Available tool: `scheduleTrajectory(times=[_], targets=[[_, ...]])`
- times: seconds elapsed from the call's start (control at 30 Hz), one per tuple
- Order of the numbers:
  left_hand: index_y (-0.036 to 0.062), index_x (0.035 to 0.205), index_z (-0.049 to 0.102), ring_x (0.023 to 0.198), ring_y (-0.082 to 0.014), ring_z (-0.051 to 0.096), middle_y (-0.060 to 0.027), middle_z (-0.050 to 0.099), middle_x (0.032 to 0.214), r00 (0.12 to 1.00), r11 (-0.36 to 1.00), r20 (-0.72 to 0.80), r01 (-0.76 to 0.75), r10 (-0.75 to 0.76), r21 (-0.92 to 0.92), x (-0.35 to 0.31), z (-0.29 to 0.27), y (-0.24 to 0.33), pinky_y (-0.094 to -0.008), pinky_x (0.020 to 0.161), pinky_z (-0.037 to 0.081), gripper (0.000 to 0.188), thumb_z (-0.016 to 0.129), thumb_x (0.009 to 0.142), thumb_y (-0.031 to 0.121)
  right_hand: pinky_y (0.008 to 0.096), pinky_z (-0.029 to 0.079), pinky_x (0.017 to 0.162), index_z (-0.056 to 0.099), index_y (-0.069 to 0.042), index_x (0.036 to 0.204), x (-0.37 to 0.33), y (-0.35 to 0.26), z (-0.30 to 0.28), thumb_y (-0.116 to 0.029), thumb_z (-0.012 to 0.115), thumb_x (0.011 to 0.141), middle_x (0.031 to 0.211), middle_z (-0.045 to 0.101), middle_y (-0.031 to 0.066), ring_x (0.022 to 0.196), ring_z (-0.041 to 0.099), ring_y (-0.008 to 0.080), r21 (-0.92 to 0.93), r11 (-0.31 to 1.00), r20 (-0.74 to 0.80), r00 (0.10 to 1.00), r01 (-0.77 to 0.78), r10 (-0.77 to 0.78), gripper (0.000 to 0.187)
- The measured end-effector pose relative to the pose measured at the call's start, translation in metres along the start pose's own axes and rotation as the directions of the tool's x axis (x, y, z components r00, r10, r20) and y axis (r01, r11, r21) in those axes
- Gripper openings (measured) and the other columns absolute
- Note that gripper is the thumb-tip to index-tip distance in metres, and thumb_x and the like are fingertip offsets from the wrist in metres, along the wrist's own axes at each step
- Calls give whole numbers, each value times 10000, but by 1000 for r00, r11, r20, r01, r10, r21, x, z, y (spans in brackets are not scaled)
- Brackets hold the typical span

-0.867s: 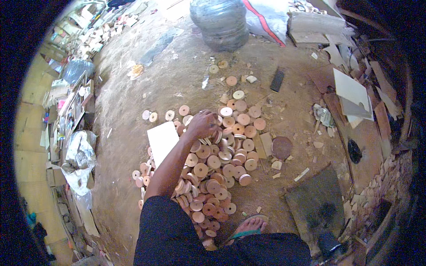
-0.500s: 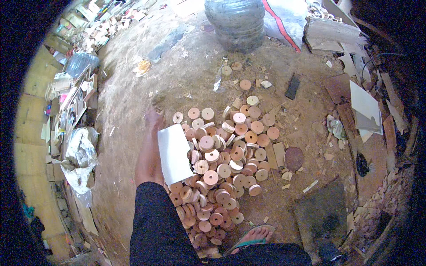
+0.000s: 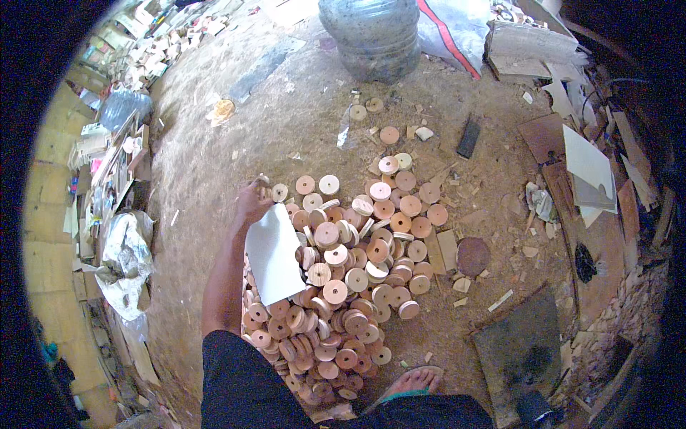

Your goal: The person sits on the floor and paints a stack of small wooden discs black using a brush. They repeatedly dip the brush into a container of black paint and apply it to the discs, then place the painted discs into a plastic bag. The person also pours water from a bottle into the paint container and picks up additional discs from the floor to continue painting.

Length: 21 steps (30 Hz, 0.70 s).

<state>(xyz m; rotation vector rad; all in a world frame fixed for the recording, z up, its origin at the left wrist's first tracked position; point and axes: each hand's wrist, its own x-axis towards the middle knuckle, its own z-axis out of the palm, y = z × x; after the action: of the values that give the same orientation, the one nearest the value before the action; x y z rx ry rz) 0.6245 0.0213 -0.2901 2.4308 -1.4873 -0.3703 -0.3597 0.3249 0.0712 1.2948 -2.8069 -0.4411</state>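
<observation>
My left hand (image 3: pixel 255 200) reaches down to the upper left edge of a pile of round wooden discs (image 3: pixel 336 292). Its fingers are bent but look apart, with the tips at the rim of one pale disc (image 3: pixel 279 192). A firm grip on that disc does not show. Beside my wrist a white sheet (image 3: pixel 274 257) with a torn-looking right edge rests on the heap. Each disc has a small hole in its centre, and many overlap or stand on edge. My right hand is out of view.
A sandalled foot (image 3: pixel 416 381) stands at the pile's near side. Right of it lie a dark flat board (image 3: pixel 522 343) and a reddish-brown disc (image 3: pixel 473 256). A plastic-wrapped bundle (image 3: pixel 375 43) stands at the far side. Wood scraps and a crumpled plastic bag (image 3: pixel 125 264) line the sides.
My left hand, blurred before, has come closer to the pale disc. The dark cloth over my limb has shifted left, showing more discs below the white sheet. The view has moved slightly.
</observation>
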Motion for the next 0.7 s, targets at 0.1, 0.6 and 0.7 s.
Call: scheduleTrajectory(times=[0.1, 0.6, 0.7], targets=[[44, 987, 635, 894, -294, 635, -162, 642, 1025, 984, 993, 176, -20, 40, -115, -1, -4, 32, -378, 779, 506, 302, 699, 715, 160, 483, 377, 991, 470, 24, 1293, -2, 7, 1, -370, 432, 967, 1253, 508, 276, 1142, 484, 438, -4, 1000, 8, 1000, -9, 9, 514], [-112, 1053, 604, 884, -306, 649, -231, 658, 935, 787, 790, 215, 606, -579, -93, -111, -41, 49, -399, 792, 500, 634, 746, 725, 413, 491, 372, 998, 457, 19, 1306, -21, 11, 20, -397, 433, 964, 1264, 506, 264, 1152, 481, 430, 77, 996, -74, 997, 37, -31, 540], [-101, 1061, 582, 865, -268, 640, -208, 652, 950, 846, 826, 117, 533, -520, -185, -104, -16, 22, -383, 771, 502, 513, 733, 716, 246, 493, 371, 999, 454, 18, 1309, -27, 8, 24, -403, 434, 962, 1267, 505, 261, 1155, 480, 429, 109, 992, -108, 993, 63, -51, 546]])
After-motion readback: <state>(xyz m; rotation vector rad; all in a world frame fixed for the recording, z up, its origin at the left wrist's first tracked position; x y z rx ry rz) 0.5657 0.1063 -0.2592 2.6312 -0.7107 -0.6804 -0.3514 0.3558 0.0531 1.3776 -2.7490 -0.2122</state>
